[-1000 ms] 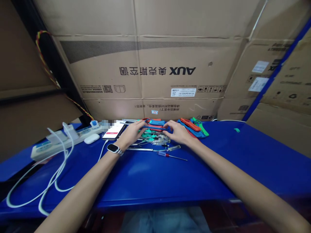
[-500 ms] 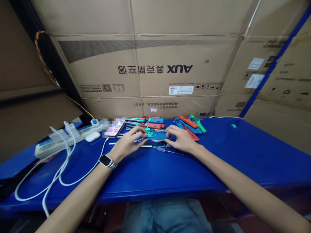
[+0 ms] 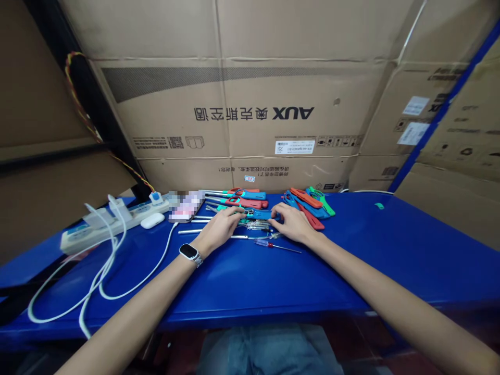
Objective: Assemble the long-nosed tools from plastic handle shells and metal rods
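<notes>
A blue long-reach lighter (image 3: pixel 261 214) lies between my hands, with small metal and teal parts about its left end. My left hand (image 3: pixel 222 227) is closed, fingertips pinching at the left end of this lighter; the exact contact is partly hidden. At its other end the bent fingers and thumb of my right hand (image 3: pixel 294 224) grip the casing. Just below lie a lighter's inner parts (image 3: pixel 258 225) with thin wires, and a loose metal tube (image 3: pixel 239 237). A screwdriver (image 3: pixel 263 243) with a clear, red-collared handle rests nearer to me.
Behind my left hand lie a red lighter (image 3: pixel 253 203) and others. Several orange, blue, green and red casings (image 3: pixel 312 200) are piled beyond my right hand. A phone (image 3: pixel 187 205), white earbud case (image 3: pixel 152 221), power strip (image 3: pixel 128 216) and white cables are left. Cardboard (image 3: pixel 250 83) walls the back.
My left hand has shifted right and its fingers have moved in over the lighter's left end. The right hand stays at the other end. The view has shifted slightly.
</notes>
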{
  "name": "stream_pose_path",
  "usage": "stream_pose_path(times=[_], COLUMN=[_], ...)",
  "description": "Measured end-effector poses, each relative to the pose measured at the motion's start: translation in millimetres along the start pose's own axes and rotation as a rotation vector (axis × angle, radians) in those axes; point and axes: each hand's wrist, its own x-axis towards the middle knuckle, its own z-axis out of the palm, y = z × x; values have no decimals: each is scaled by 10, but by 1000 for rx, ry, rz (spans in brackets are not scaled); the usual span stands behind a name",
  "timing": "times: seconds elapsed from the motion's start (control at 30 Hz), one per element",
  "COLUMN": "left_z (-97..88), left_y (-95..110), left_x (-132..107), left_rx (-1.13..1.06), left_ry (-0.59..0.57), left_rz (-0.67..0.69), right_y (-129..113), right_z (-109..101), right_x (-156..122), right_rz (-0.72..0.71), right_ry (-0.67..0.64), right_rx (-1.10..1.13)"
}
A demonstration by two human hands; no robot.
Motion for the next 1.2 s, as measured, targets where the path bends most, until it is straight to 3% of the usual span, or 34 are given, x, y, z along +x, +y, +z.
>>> stream_pose_path(times=[0.1, 0.2, 0.3, 0.43, 0.6, 0.8, 1.0, 1.2], left_z=[-24, -38, -20, 8, 7, 10, -16, -27], left_y=[1, 7, 10, 32, 64, 50, 66, 96], left_x=[-27, -54, -78, -117, -132, -128, -124, -104], left_rx=[49, 32, 21, 27, 26, 30, 31, 32], left_ry=[30, 41, 24, -28, -79, -97, -137, -137], left_rz=[-25, -78, -147, -198, -201, -223, -252, -256], right_y=[-24, -80, -193, -397, -569, -541, -326, -256], right_z=[-9, -5, 76, 293, 526, 557, 420, 435], right_x=[8, 194, 576, 1097, 1410, 1460, 1313, 1211], right_rz=[-10, -61, -125, -104, -110, -165, -185, -177], right_ry=[35, 139, 56, -99, -126, -148, -160, -112], right_rx=[-23, -75, -86, -140, -186, -233, -227, -200])
